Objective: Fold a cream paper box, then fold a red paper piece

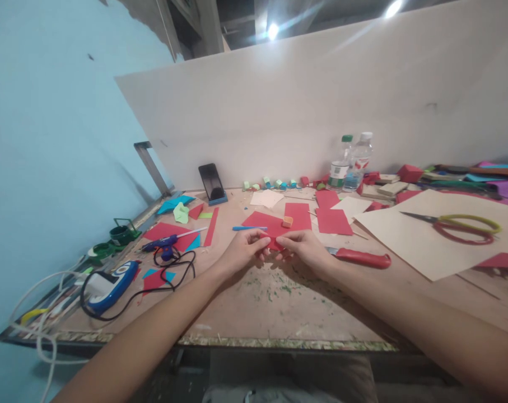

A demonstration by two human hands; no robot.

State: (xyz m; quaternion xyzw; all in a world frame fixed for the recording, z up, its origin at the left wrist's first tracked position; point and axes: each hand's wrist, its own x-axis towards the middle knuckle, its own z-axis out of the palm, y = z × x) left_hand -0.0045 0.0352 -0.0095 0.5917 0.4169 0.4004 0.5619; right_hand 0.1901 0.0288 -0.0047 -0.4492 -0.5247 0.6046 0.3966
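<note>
Both my hands meet over the middle of the table, pinching a small piece of red paper (273, 243) between thumbs and fingers. My left hand (249, 246) grips its left end and my right hand (299, 246) its right end. The fingers hide much of the piece. Just beyond them lie red paper sheets (298, 214) with a small orange folded piece (288, 222) on top. A blue pen (249, 228) rests by my left fingertips. Beside my right wrist is a red-handled knife (363, 257).
Left: a glue gun (165, 244) with a black cord, a blue-and-white power strip (114, 286) and a phone on a stand (211, 183). Right: scissors (459, 226) on a large cream sheet (430, 263). Two bottles (341, 168) and several small paper pieces (267, 182) stand along the back.
</note>
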